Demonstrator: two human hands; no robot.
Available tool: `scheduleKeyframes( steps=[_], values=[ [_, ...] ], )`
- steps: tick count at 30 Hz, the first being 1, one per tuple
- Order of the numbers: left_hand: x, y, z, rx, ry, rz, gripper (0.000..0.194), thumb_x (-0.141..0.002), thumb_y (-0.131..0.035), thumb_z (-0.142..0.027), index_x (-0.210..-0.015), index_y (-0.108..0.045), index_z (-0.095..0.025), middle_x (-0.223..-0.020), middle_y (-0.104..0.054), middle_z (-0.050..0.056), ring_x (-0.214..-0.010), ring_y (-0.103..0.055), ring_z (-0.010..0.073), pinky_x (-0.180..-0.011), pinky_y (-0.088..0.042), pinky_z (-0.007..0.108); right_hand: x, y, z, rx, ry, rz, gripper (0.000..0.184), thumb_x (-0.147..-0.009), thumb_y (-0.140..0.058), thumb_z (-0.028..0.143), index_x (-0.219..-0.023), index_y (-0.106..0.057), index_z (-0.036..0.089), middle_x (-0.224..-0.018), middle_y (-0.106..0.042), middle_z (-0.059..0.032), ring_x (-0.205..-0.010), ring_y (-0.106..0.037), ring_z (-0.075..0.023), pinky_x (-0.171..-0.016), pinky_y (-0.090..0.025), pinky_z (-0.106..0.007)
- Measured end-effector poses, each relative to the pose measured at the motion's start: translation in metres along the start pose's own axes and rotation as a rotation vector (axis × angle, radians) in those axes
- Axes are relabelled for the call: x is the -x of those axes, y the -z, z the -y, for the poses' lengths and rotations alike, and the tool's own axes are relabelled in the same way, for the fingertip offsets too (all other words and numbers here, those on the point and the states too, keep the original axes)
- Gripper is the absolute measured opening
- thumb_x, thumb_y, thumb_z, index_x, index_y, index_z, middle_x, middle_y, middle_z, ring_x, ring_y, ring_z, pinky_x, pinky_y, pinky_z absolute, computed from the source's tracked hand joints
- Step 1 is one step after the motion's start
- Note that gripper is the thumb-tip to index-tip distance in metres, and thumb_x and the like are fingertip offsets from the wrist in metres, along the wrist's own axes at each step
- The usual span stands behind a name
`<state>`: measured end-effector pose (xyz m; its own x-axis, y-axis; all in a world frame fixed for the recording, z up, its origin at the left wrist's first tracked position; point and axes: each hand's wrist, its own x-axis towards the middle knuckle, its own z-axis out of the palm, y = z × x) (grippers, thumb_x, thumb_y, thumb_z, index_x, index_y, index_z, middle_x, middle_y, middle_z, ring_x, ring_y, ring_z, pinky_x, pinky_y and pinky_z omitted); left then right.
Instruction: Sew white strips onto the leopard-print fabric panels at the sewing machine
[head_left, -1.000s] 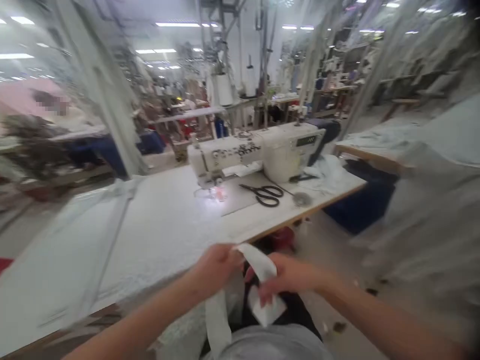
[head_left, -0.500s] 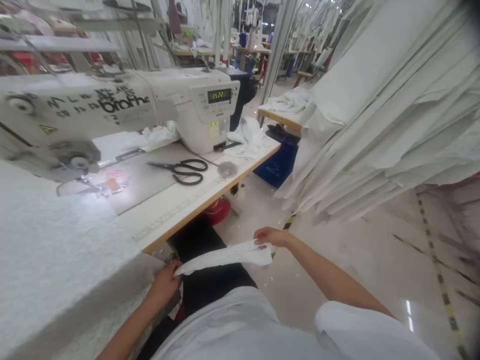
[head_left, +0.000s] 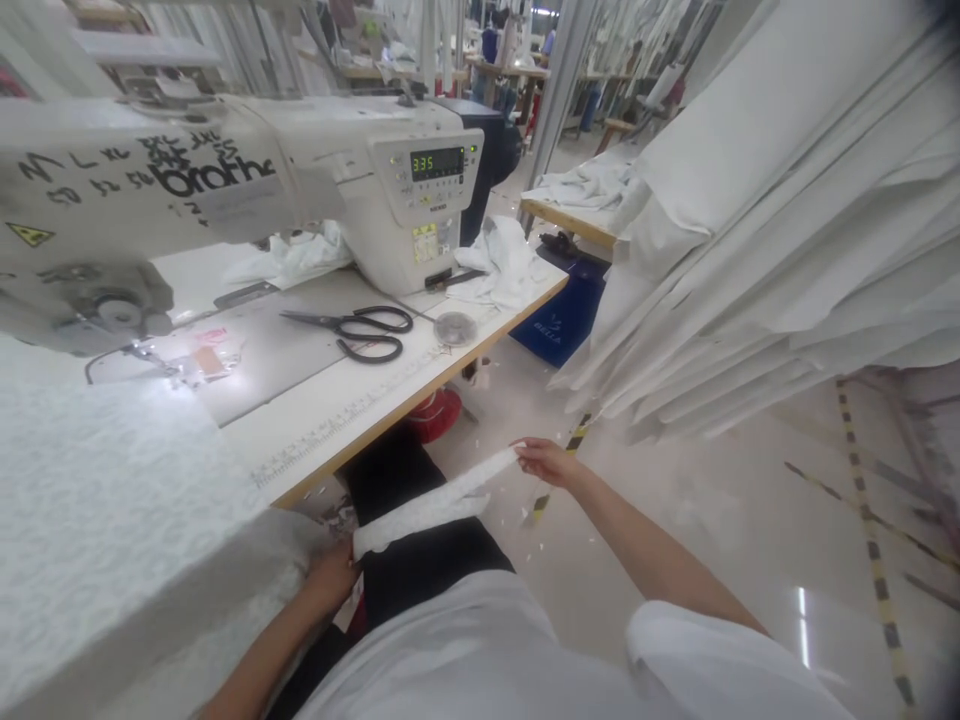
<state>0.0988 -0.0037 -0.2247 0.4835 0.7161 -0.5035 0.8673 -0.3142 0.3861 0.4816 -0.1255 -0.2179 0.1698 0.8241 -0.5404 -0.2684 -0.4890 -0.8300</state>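
Observation:
A narrow white fabric strip [head_left: 435, 503] stretches across my lap between my two hands. My left hand [head_left: 334, 575] is closed around its near end, beside the edge of the sewing table. At the far end, my right hand [head_left: 547, 462] pinches the strip between thumb and fingers, out over the floor. A loose flap of the strip hangs below its middle. Pale patterned cloth [head_left: 112, 480] covers the left of the table and drapes down next to my left forearm. Black-handled scissors [head_left: 356, 330] lie on the table, apart from both hands.
A white sewing machine [head_left: 315, 180] with a lit display stands on the wooden-edged table [head_left: 405, 395]. White cloth [head_left: 499, 260] is bunched at the table's right end. Long white fabric pieces [head_left: 720, 270] hang at the right. A blue bin [head_left: 562, 310] stands on the floor beyond.
My right hand has risen slightly, and the strip now slopes up toward it, narrower and folded, with a flap hanging. My left hand stays almost in place. The camera view has shifted slightly.

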Motion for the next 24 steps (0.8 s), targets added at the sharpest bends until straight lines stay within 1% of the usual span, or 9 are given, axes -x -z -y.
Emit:
scheduleKeyframes(
  steps=[3,6,9,12,16,19,21,22,24],
  values=[
    [0.005,0.003,0.004,0.051,-0.037,0.018,0.032,-0.074,-0.041,-0.012,-0.101,-0.058,-0.013,-0.109,-0.065,0.011,-0.106,-0.058,0.0218,-0.091,-0.041,0.029,-0.002,-0.007,-0.005,0.032,0.045,-0.003,0.025,-0.09,-0.053,0.03,-0.109,-0.055,0.014,-0.106,-0.058,-0.0064,-0.087,-0.06,-0.0174,-0.074,-0.052,-0.035],
    [0.013,0.004,0.005,0.082,-0.04,-0.012,0.034,-0.075,-0.04,-0.013,-0.105,-0.056,-0.014,-0.109,-0.064,0.011,-0.105,-0.058,0.0238,-0.091,-0.041,0.033,0.002,-0.031,-0.022,0.092,0.042,0.047,0.022,-0.09,-0.054,0.029,-0.106,-0.056,0.013,-0.104,-0.059,-0.0058,-0.088,-0.06,-0.0179,-0.076,-0.051,-0.037],
    [0.024,0.006,-0.001,0.11,-0.051,-0.054,0.031,-0.079,-0.035,-0.015,-0.101,-0.057,-0.016,-0.102,-0.066,0.009,-0.099,-0.061,0.0232,-0.089,-0.043,0.032,0.013,-0.058,-0.039,0.179,0.03,0.135,0.017,-0.088,-0.057,0.027,-0.098,-0.059,0.013,-0.1,-0.061,-0.0047,-0.088,-0.06,-0.0176,-0.077,-0.05,-0.037],
    [0.033,0.012,-0.007,0.127,-0.06,-0.112,0.031,-0.08,-0.032,-0.013,-0.096,-0.058,-0.015,-0.099,-0.066,0.01,-0.097,-0.061,0.0235,-0.087,-0.044,0.033,0.027,-0.07,-0.04,0.262,0.055,0.188,0.014,-0.082,-0.064,0.026,-0.084,-0.06,0.013,-0.094,-0.061,-0.0029,-0.086,-0.058,-0.0166,-0.077,-0.048,-0.035],
    [0.033,0.021,-0.013,0.148,-0.042,-0.198,0.031,-0.079,-0.031,-0.011,-0.093,-0.059,-0.011,-0.093,-0.066,0.014,-0.091,-0.062,0.0272,-0.083,-0.045,0.039,0.05,-0.06,-0.005,0.323,0.069,0.224,0.029,-0.063,-0.077,0.035,-0.065,-0.055,0.016,-0.061,-0.053,0.0056,-0.059,-0.05,-0.0115,-0.057,-0.041,-0.024],
    [0.035,0.021,-0.021,0.185,-0.047,-0.289,0.038,-0.075,-0.035,-0.006,-0.108,-0.054,-0.006,-0.107,-0.061,0.019,-0.103,-0.057,0.0283,-0.092,-0.042,0.042,0.075,-0.058,0.039,0.313,0.086,0.278,0.038,-0.064,-0.074,0.043,-0.088,-0.056,0.019,-0.058,-0.049,0.0078,-0.049,-0.043,-0.009,-0.046,-0.032,-0.02],
    [0.046,0.021,-0.032,0.204,-0.071,-0.358,0.051,-0.07,-0.038,-0.003,-0.121,-0.046,-0.007,-0.123,-0.052,0.019,-0.118,-0.047,0.0272,-0.101,-0.035,0.043,0.094,-0.07,0.071,0.278,0.139,0.322,0.041,-0.068,-0.07,0.046,-0.097,-0.056,0.021,-0.064,-0.053,0.0049,-0.051,-0.046,-0.01,-0.046,-0.033,-0.02],
    [0.056,0.022,-0.038,0.217,-0.104,-0.39,0.057,-0.068,-0.039,-0.002,-0.125,-0.042,-0.009,-0.13,-0.046,0.017,-0.124,-0.041,0.0259,-0.104,-0.032,0.043,0.103,-0.08,0.086,0.243,0.2,0.348,0.036,-0.069,-0.069,0.046,-0.091,-0.058,0.02,-0.065,-0.055,0.003,-0.053,-0.047,-0.0104,-0.047,-0.035,-0.021],
    [0.081,0.031,-0.053,0.285,-0.235,-0.448,0.067,-0.068,-0.04,-0.001,-0.132,-0.033,-0.017,-0.141,-0.033,0.013,-0.132,-0.029,0.0238,-0.108,-0.027,0.043,0.119,-0.109,0.112,0.186,0.285,0.492,0.025,-0.075,-0.065,0.043,-0.085,-0.064,0.02,-0.071,-0.059,-0.0005,-0.059,-0.053,-0.0116,-0.053,-0.04,-0.022]
  ],
)
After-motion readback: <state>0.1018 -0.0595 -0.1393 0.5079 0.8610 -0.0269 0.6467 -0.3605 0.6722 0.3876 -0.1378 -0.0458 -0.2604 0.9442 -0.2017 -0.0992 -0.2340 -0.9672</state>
